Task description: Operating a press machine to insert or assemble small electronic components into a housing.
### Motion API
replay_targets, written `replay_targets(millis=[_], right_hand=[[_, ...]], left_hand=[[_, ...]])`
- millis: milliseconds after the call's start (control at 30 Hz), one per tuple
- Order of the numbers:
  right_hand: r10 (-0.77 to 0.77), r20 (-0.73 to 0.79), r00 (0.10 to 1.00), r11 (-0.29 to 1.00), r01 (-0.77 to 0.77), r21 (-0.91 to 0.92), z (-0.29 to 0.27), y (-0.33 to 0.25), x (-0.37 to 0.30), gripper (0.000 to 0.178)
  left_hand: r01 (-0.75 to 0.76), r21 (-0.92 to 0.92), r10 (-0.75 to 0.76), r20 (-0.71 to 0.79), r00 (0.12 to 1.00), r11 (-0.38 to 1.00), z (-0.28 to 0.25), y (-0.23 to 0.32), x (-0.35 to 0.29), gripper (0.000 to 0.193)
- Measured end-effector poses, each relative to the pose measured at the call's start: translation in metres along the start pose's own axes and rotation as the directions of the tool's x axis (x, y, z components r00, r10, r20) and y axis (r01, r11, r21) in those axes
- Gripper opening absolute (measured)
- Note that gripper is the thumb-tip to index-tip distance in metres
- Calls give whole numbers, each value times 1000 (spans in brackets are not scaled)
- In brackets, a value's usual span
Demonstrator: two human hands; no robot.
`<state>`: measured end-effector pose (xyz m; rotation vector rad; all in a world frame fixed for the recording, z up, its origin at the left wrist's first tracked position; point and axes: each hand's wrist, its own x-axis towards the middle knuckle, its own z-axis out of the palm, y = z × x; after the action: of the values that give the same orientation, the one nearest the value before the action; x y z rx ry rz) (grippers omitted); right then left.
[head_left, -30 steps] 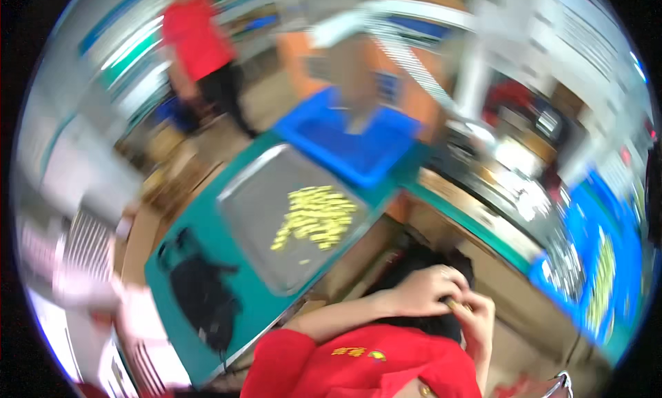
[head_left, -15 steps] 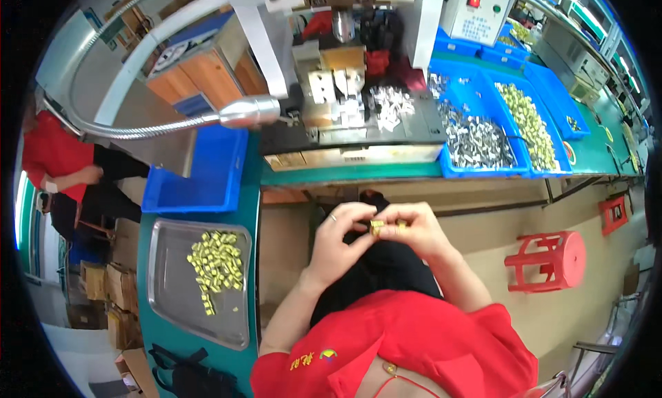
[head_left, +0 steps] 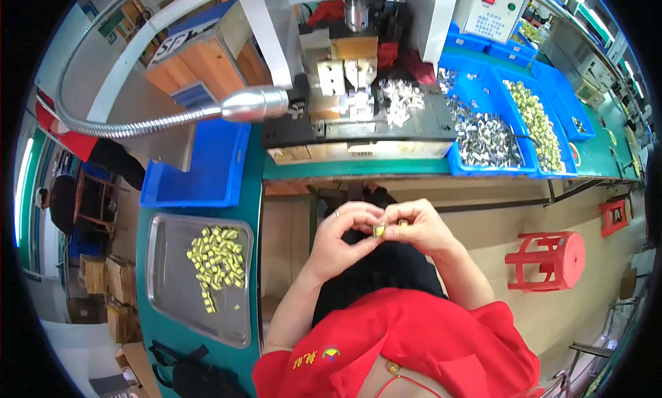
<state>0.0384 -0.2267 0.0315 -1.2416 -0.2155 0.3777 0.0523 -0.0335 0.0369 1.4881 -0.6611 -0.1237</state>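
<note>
Centre of view taken as the dial's middle; all bearings read from my head feed:

Item, left hand (head_left: pixel 343 238), just off centre toward 5 o'clock; fingers curled, a ring on one; its fingertips meet the right hand's, but I cannot tell whether they grip.

Item, right hand (head_left: pixel 422 231), toward 4 o'clock; thumb and fingers closed in a pinch on a small yellow piece (head_left: pixel 379 230), which sits where the two hands meet; a second yellow bit (head_left: pixel 403 223) shows among the right hand's fingers.

Item, metal tray (head_left: pixel 165 291), 8 o'clock, lying on the green worktop (head_left: pixel 254 184); it bears a loose heap of yellow pieces (head_left: pixel 217 253).

Item, blue bin (head_left: pixel 200 192), between 9 and 10 o'clock, just beyond the tray.

Item, bench machine (head_left: pixel 358 130), 12 o'clock; bright metal parts (head_left: pixel 400 103) piled on its bed toward 1; a flexible-necked lamp (head_left: pixel 255 105) at 11.

Item, two further blue bins, 2 o'clock, side by side; the nearer (head_left: pixel 477 86) holds metal parts, the farther (head_left: pixel 568 167) yellow pieces.

Item, red stool (head_left: pixel 567 260), between 3 and 4 o'clock, upright on the floor; black bag (head_left: pixel 203 381), 7 o'clock.
</note>
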Motion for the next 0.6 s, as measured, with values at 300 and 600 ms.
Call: replay_targets(millis=[300,600], right_hand=[[-739,-81,669,388,324,-863,-29,-58,92,35],[-777,70,625,281,445,-850,-39,-62,146,16]], left_hand=[[62,-197,-91,-140,986,979,-7,-25,-20,23],[64,-224,-113,-215,970,972,-19,-31,-31,25]])
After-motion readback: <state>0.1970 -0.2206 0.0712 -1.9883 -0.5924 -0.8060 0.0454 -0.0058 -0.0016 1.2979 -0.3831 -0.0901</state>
